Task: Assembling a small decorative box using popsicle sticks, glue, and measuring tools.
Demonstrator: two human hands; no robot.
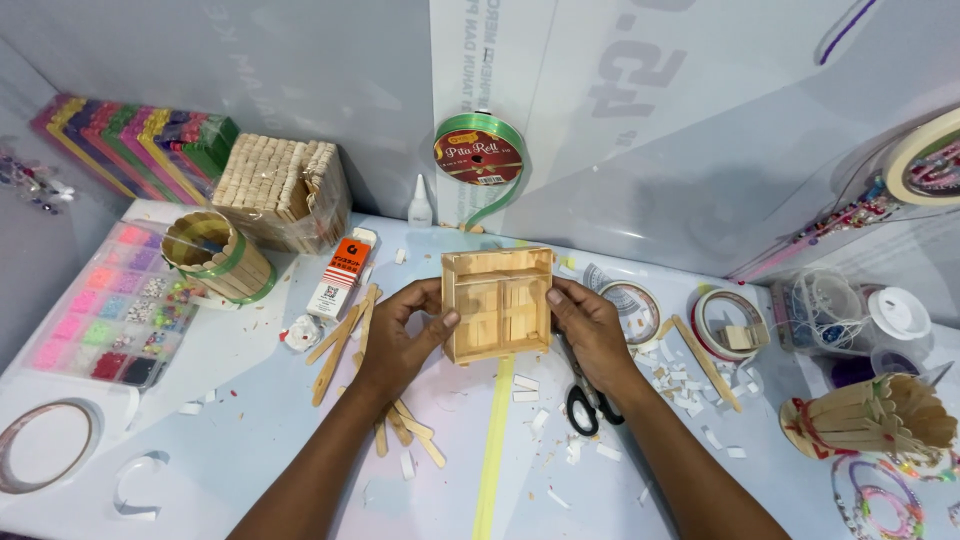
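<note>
A small box made of flat wooden craft sticks (498,303) is held up over the middle of the table, its open side facing me, with a shelf and inner panels visible. My left hand (402,335) grips its left edge, thumb on the front. On the opposite edge, my right hand (590,328) grips the same way. Loose wooden sticks (340,345) lie under and beside my left wrist. Black-handled scissors (581,405) lie beneath my right wrist.
A stick-built cup with green ribbon (215,257), a bundle of sticks (285,190), a glue box (340,275), a bead tray (110,310) at left. Tape rolls (725,322), a stick vase (875,415) and containers (845,315) at right. Green ribbon spool (478,150) at the back. Paper scraps scattered.
</note>
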